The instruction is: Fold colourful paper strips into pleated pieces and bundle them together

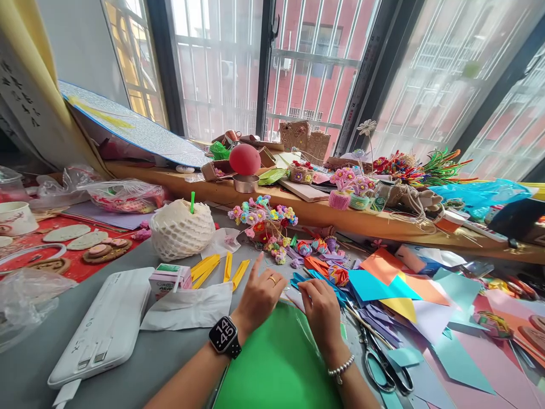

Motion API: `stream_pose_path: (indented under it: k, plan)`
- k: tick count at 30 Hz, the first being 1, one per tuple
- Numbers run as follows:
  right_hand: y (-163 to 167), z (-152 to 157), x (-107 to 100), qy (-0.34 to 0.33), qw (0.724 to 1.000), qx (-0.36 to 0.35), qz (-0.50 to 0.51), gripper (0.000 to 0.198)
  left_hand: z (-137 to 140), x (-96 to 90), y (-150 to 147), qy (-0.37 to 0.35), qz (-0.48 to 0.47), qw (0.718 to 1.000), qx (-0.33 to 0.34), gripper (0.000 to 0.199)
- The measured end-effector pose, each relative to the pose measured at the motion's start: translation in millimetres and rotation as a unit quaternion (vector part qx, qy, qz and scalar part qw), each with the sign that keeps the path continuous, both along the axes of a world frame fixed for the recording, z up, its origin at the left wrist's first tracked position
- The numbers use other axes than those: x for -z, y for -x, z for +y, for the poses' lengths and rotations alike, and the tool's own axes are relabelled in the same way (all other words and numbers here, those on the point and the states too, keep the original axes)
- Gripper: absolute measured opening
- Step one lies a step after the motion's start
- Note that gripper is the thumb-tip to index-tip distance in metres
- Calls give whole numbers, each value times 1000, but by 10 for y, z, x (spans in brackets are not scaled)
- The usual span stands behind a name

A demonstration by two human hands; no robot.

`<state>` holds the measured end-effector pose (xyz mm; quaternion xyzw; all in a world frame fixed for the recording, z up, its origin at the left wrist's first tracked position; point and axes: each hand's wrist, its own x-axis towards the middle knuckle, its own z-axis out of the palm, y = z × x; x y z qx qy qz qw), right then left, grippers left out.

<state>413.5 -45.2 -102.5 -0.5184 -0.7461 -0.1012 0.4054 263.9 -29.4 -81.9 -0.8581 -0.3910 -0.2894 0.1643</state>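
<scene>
My left hand point(260, 292), with a ring and a smartwatch point(223, 336), is above the far end of a green sheet point(276, 360). Its index finger points up and the other fingers curl inward. Facing it across a small gap, my right hand point(320, 309) has its fingertips pinched together. Whatever either hand pinches is hidden or too small to name. Blue folded paper strips point(317, 278) lie just beyond the right fingertips. Orange folded paper pieces point(338, 274) and a bunch of small colourful flowers point(264, 221) sit farther back.
Left stand a white power bank point(104, 324), a small drink carton point(170, 278), a tissue point(191, 307), yellow paper strips point(236, 272) and a net-wrapped coconut point(183, 227). Right lie scissors point(385, 363) and coloured paper sheets point(457, 358). A crowded wooden ledge point(276, 199) runs below the windows.
</scene>
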Motion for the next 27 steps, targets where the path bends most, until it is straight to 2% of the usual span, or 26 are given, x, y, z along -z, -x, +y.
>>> stream_pose_path:
  k: [6,13,17,21,23,27]
  plan:
    - [-56,25,7,-7,999,30,10,18,44,-58,82,-3,-16,999,-29,20]
    - [-86,31,32,1,998,67,14,20,70,-36,94,-20,-22,998,-51,20]
    - [-170,66,51,1,995,92,25,19,123,-40,187,-11,-49,995,-88,18]
    - [-198,89,50,-1,997,67,35,17,154,-74,252,-20,-98,988,-117,18]
    - [-153,78,40,1,999,22,28,15,135,-79,219,-31,-105,990,-93,18]
    - [-31,36,24,9,999,-51,17,13,60,-34,81,-18,-42,999,25,19]
